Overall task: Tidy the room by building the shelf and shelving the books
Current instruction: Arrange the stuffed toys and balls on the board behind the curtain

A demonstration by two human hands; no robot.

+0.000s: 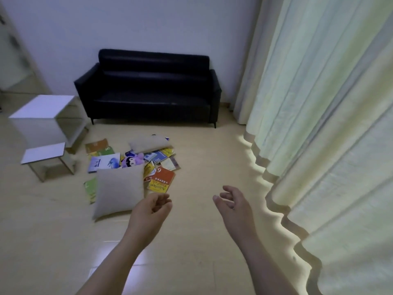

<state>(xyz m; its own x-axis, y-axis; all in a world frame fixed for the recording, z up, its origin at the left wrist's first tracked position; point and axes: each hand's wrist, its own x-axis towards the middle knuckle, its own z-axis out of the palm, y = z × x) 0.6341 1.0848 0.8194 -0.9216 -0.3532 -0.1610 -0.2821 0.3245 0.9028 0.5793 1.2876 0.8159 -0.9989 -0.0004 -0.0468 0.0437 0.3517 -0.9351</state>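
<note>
Both hands hang empty at lower centre, with no grip on anything: left hand (153, 206) loosely curled, right hand (231, 203) relaxed. Mid-frame, the books (161, 159) lie scattered under pillows (120, 189); shelf parts (45, 112) stand at left. Better to assemble those first.

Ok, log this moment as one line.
left hand: open, empty | right hand: open, empty | scattered colourful paperback books: on floor | white box-shaped shelf pieces: apart, on floor
</note>
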